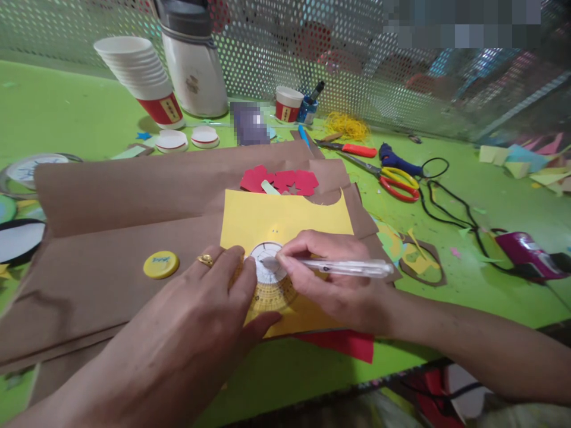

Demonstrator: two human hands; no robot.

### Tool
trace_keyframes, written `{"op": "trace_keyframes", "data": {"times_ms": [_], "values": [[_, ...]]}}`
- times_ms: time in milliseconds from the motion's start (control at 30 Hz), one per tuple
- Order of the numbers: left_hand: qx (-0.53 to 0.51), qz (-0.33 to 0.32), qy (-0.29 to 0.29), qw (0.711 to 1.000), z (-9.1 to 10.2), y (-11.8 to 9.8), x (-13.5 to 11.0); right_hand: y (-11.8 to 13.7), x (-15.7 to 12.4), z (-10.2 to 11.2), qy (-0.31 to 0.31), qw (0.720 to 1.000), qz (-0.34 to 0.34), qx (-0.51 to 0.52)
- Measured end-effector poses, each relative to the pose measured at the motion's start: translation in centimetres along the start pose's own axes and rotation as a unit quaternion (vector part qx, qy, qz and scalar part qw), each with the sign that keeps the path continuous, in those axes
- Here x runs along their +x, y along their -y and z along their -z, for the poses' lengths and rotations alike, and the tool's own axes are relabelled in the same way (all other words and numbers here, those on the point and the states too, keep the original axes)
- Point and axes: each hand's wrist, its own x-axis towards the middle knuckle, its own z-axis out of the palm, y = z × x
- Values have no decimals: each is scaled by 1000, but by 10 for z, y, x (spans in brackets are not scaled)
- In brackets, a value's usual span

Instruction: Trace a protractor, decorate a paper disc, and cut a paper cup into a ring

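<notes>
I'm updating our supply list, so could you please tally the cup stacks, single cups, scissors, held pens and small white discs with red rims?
White-and-red paper cup stack: 1
Single white-and-red paper cup: 1
Metal scissors with yellow and orange handles: 1
Clear plastic pen in the right hand: 1
Small white discs with red rims: 2
Total (stack as one): 6

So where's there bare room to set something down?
Mostly bare: the green table left of the stacked cups, and the brown paper left of the yellow cap. Crowded: beyond the right hand, with scissors, a dark blue tool and paper scraps.
</notes>
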Motion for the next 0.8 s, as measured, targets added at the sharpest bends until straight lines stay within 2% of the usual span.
{"op": "trace_keyframes", "data": {"times_ms": [467,800], "values": [[17,9,-4,1000,1,-1,-3,0,-7,3,-15,997,4,-77],[22,-1,-7,1000,3,-1,0,0,-13,9,-10,997,6,-77]]}}
